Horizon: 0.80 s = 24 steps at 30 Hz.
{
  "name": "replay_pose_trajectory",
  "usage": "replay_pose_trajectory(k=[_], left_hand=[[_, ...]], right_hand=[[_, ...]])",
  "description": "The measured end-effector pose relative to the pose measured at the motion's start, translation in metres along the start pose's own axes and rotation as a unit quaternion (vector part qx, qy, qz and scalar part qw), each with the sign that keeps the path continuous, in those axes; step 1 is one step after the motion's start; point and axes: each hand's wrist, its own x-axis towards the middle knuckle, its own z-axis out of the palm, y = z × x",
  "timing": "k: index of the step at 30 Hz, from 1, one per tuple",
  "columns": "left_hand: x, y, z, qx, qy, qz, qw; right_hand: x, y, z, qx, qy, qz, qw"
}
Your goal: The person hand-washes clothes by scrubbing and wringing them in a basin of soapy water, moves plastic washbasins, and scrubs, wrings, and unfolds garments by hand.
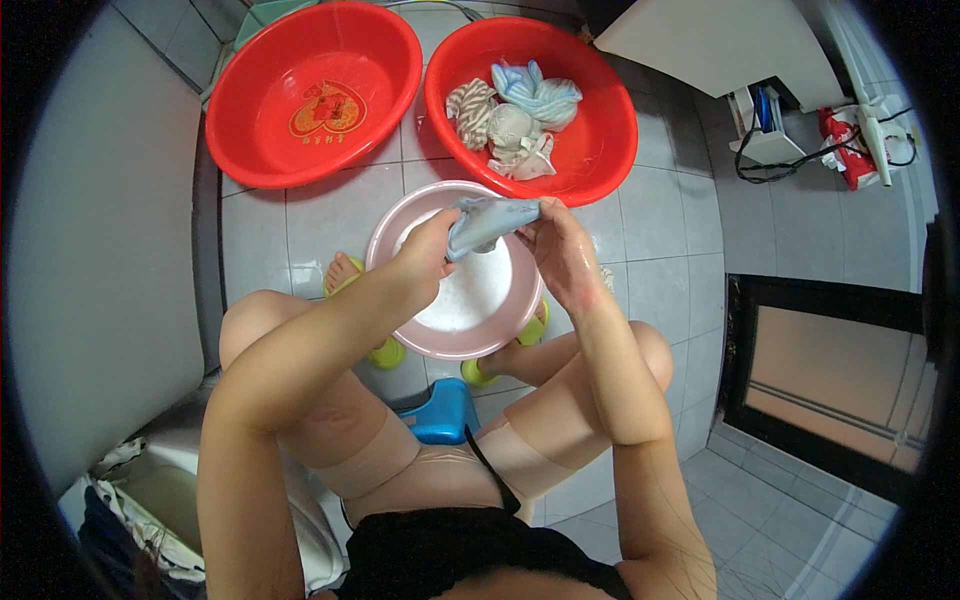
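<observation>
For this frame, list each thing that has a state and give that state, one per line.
Left hand: closed on the cloth.
Right hand: closed on the cloth, wet.
Light blue cloth: wet, twisted between both hands above the pink basin.
Pink basin: holds sudsy water.
Left red basin: empty.
Right red basin: holds wrung, balled-up cloths.

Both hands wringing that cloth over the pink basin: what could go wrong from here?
1. The light blue cloth, twisted between the left hand and right hand, sits near the far rim of the pink basin; drips may land on the tiled floor.
2. Wet tiles near the feet in green slippers could get slippery.
</observation>
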Motion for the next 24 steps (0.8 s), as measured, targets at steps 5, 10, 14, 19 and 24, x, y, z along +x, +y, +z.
replay_pose_trajectory(k=[5, 10, 14, 19, 24], left_hand=[[-0.006, -0.007, 0.007, -0.009, -0.103, -0.12, 0.987], [-0.012, -0.019, 0.009, 0.009, 0.028, 0.001, 1.0], [-0.017, 0.003, 0.006, 0.05, 0.084, 0.215, 0.972], [-0.023, 0.01, 0.009, -0.012, 0.073, 0.162, 0.984], [0.014, -0.013, -0.033, -0.203, -0.053, -0.012, 0.978]], right_hand=[[-0.004, -0.005, 0.0, 0.061, -0.008, 0.023, 0.998], [-0.002, -0.009, -0.003, 0.125, 0.108, 0.078, 0.983], [-0.003, 0.01, -0.01, 0.117, 0.121, 0.247, 0.954], [-0.003, 0.038, -0.022, 0.084, -0.02, 0.297, 0.951], [-0.006, 0.028, 0.002, -0.047, 0.139, 0.147, 0.978]])
